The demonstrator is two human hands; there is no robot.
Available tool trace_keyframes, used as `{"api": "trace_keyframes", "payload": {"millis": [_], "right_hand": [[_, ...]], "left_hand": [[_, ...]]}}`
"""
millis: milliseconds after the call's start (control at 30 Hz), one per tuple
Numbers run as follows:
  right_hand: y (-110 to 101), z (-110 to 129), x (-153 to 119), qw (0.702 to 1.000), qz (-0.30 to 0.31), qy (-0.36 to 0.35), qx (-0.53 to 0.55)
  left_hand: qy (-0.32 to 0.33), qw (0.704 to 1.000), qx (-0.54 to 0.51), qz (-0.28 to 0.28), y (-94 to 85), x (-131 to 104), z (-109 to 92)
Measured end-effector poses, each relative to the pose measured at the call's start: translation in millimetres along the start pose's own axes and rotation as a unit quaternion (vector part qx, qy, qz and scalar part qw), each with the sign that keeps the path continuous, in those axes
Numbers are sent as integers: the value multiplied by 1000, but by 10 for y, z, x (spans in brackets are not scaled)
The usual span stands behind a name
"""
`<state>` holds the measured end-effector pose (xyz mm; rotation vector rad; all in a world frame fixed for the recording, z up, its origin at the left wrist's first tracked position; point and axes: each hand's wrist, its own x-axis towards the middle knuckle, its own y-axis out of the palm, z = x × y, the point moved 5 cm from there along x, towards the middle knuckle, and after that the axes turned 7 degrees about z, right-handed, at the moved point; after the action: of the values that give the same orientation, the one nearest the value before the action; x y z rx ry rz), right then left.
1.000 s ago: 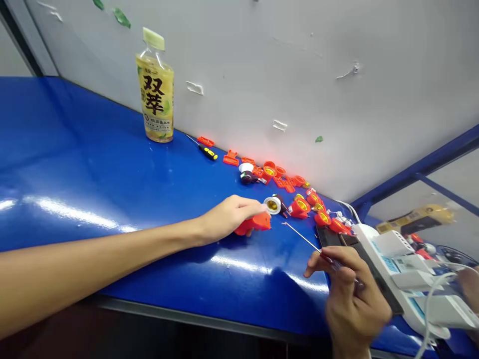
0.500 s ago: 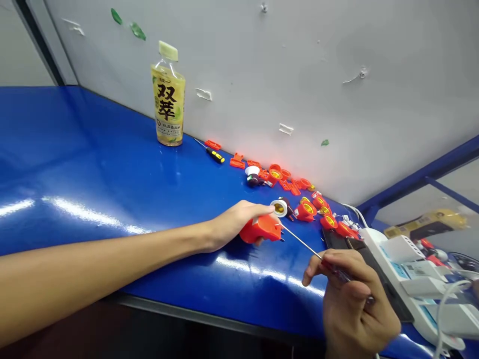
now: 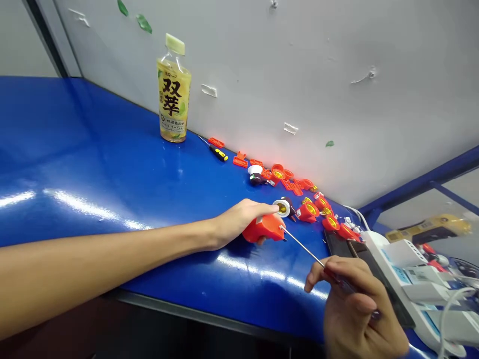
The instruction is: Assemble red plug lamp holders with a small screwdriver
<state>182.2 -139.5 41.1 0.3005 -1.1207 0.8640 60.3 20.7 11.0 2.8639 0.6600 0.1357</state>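
Note:
My left hand (image 3: pixel 243 222) grips a red plug-in lamp socket (image 3: pixel 264 229), its dark pins pointing right, just above the blue table. In my right hand (image 3: pixel 359 304) is a screwdriver (image 3: pixel 305 250) with a reddish clear handle, partly hidden by the fingers. The blade's tip touches the right face of the red socket. Just behind my left thumb lies a white-rimmed dark lamp socket (image 3: pixel 282 208). Several more red sockets (image 3: pixel 309 211) with brass-coloured threads lie farther right.
A yellow drink bottle (image 3: pixel 174 94) stands by the grey wall. Near it lie a black-and-yellow screwdriver (image 3: pixel 218 152) and red plastic pieces (image 3: pixel 240 159). At right are a dark flat object (image 3: pixel 374 269) and a white power strip (image 3: pixel 422 319) with white plugs and cables.
The view has shifted slightly, so the wall and bottle sit a little differently. My right hand appears slightly lower and farther right; the screwdriver tip stays at the red socket.

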Motion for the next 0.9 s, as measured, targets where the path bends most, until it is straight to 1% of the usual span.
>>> {"api": "trace_keyframes", "payload": {"millis": [100,300,533,833,900], "right_hand": [[10,-13,-5,1000,3,15,1],[-7,13,12,1000,-9,2,4],[4,-31,-17,999,-12,32,-5],[-4,4,-2,1000,-26,1,1],[14,3,-3,1000,-9,9,-19]], "left_hand": [[-2,1000,6,-1,-4,1,2],[0,1000,-2,7,-5,0,11],[-11,1000,-2,4,-5,-1,21],[-12,1000,-19,9,22,0,0],[-14,999,-37,7,26,-1,-5]]}}
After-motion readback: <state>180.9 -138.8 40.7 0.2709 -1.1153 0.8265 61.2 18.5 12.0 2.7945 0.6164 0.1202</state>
